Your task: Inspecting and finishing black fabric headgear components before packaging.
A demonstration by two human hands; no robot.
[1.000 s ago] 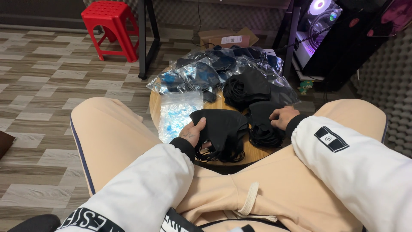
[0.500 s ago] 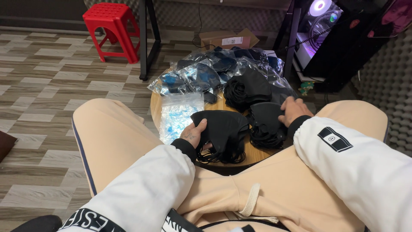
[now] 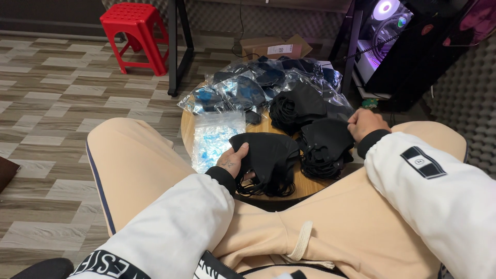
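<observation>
My left hand (image 3: 233, 161) grips a stack of black face masks (image 3: 271, 157) at the near edge of a small round wooden table (image 3: 305, 187), their ear loops hanging down. My right hand (image 3: 365, 123) pinches the top of a second pile of black masks (image 3: 325, 147) just to the right. A third heap of black masks (image 3: 294, 106) lies behind it. Both arms wear white sleeves, and my beige trouser legs flank the table.
Clear plastic bags with dark masks (image 3: 243, 90) crowd the table's far side; a bag with blue contents (image 3: 214, 137) lies at its left. A red plastic stool (image 3: 135, 33), a black metal leg (image 3: 174, 46), a cardboard box (image 3: 274, 49) and a lit computer case (image 3: 385, 36) stand beyond.
My right hand has risen from the pile's right side to its top edge, fingers closing on a mask. The left hand keeps its stack in place.
</observation>
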